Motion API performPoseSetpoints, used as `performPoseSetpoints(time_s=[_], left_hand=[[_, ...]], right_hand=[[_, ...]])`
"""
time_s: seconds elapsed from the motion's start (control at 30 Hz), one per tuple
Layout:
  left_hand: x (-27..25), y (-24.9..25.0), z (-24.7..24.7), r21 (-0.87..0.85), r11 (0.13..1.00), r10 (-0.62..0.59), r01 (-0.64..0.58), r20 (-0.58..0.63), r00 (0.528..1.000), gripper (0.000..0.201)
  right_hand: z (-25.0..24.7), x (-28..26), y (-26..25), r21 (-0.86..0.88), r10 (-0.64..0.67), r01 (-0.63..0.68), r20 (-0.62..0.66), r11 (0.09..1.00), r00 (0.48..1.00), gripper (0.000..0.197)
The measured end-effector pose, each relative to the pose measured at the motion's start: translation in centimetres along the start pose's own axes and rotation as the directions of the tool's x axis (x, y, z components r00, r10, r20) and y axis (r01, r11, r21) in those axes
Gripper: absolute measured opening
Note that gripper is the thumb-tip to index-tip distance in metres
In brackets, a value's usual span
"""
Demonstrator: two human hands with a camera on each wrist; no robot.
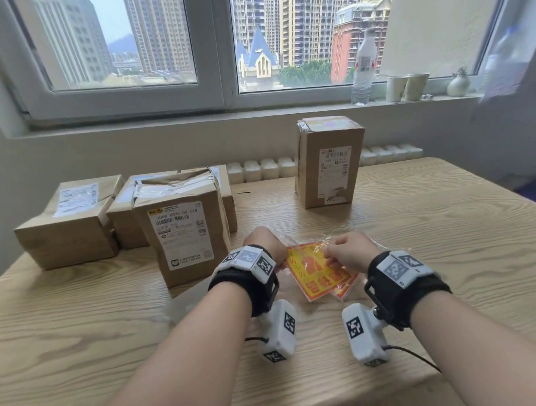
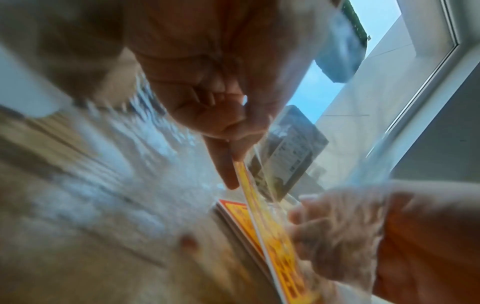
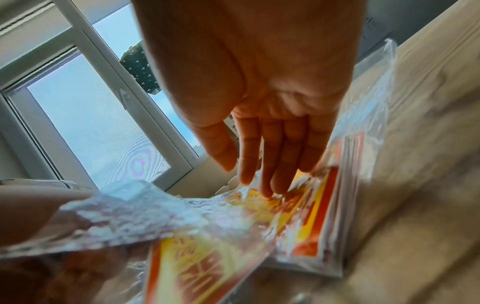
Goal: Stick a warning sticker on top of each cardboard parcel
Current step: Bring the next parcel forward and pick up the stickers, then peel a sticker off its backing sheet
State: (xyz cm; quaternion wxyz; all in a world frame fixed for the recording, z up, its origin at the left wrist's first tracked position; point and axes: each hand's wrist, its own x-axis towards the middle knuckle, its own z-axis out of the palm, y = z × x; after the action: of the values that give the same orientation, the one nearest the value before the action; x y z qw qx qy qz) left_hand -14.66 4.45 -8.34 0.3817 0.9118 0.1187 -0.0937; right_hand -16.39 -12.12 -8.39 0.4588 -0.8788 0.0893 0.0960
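Note:
Several brown cardboard parcels stand on the wooden table (image 1: 434, 224): a flat one (image 1: 70, 221) at the left, one with torn tape (image 1: 183, 230) in front of another (image 1: 228, 186), and a tall one (image 1: 330, 161) farther right. In front of me lies a clear plastic bag (image 3: 130, 216) with a stack of yellow and red warning stickers (image 1: 321, 271). My left hand (image 1: 281, 263) pinches the edge of one sticker sheet (image 2: 272, 236) between thumb and finger (image 2: 223, 168). My right hand (image 3: 259, 185) has straight fingers, their tips pressing on the bag over the stickers (image 3: 319, 216).
A water bottle (image 1: 363, 68), two paper cups (image 1: 407, 87) and a small vase (image 1: 458, 84) stand on the window sill behind the table. Bare wood lies to the right of the tall parcel and along the near edge.

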Motion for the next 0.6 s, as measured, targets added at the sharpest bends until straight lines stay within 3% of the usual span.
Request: performPoseSetpoints(time_s=[0.17, 0.3, 0.47, 0.6], left_hand=[[-2.0, -0.3, -3.3, -0.040, 0.998, 0.048, -0.051, -0.070, 0.996, 0.014], [-4.1, -0.6, -5.7, -0.170, 0.979, 0.090, -0.115, -0.146, 0.985, 0.012], [-6.1, -1.3, -7.7, -0.220, 0.962, 0.118, -0.161, -0.198, 0.973, 0.010], [-7.2, -2.0, -9.4, -0.173, 0.963, 0.162, -0.204, -0.231, 0.959, 0.008]], right_hand=[[-0.1, -1.2, -0.6, -0.050, -0.024, 0.024, -0.006, 0.998, 1.000, 0.016], [-0.1, -2.6, -2.0, -0.092, -0.087, 0.084, -0.028, 0.992, 0.996, 0.014], [-0.2, -4.6, -4.3, -0.122, -0.230, 0.218, -0.096, 0.968, 0.968, 0.016], [0.0, -6.5, -6.4, -0.098, -0.386, 0.376, -0.110, 0.921, 0.916, 0.010]])
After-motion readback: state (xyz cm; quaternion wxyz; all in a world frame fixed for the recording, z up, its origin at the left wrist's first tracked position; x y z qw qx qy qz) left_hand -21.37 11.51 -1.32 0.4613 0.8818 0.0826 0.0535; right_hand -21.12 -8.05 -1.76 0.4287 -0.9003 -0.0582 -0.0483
